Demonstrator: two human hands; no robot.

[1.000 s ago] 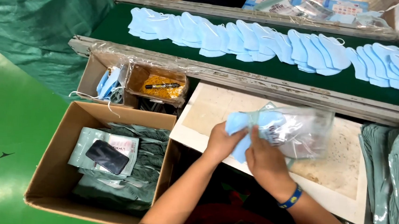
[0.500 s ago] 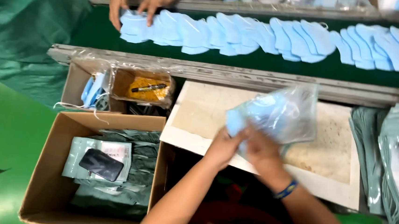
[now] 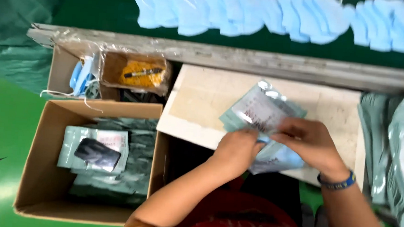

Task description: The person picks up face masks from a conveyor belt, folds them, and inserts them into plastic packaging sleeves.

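Note:
Both my hands hold a clear plastic pouch (image 3: 259,110) with blue face masks (image 3: 277,156) inside, low over a pale work board (image 3: 203,99). My left hand (image 3: 237,149) grips the pouch's lower left edge. My right hand (image 3: 311,142), with a blue wristband, pinches the pouch from the right. The pouch lies nearly flat, its printed face up. Part of the masks is hidden under my hands.
A cardboard box (image 3: 47,164) at the lower left holds several filled pouches. A smaller box (image 3: 63,66) behind it holds loose masks and a yellow item in plastic. Blue masks (image 3: 289,15) line a green belt beyond a wooden rail (image 3: 262,61). Stacked pouches (image 3: 403,151) lie at the right.
The pouch has come down from upright to nearly flat on the board. Another person's hands at the belt are no longer in view. The camera has tilted downward and closer.

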